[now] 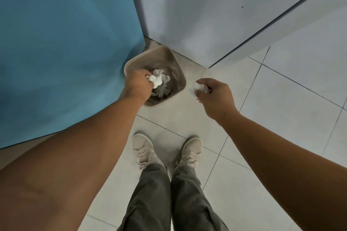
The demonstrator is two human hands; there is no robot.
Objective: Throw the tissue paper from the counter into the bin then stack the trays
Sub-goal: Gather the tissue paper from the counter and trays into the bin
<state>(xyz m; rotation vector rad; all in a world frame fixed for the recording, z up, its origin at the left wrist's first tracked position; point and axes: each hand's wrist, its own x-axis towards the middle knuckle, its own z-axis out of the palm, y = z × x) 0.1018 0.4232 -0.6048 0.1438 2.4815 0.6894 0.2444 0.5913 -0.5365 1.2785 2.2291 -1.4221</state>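
White tissue paper point(155, 81), crumpled into a wad, is pinched in the left hand point(138, 85). The fingers curl round it, and the hand is directly over the open mouth of the bin point(170, 59). The wad pokes out past the knuckles on the side toward the bin's middle. Below it, inside the bin, lie more loose tissues point(163, 91) (several pieces, heaped together on the bottom).

A second wad point(200, 87) of the same white paper is gripped in the right hand point(216, 97), thumb and fingers closed about it. This hand is just beside the bin's right-hand corner, above the floor and not above the opening. The two hands are apart, with the bin's near right corner between them.

The bin is tan, roughly square with rounded corners and a paler rim, and stands on the floor point(281, 110) in a corner. A blue panel point(65, 52) rises against its left side and a pale wall point(197, 15) stands behind it. The floor is laid in large light tiles with dark joints.

Nearer the camera, both bare forearms reach forward. Between them a pair of light shoes point(142, 148) stands on the tiles, toes toward the bin, below grey-green trousers point(150, 199).
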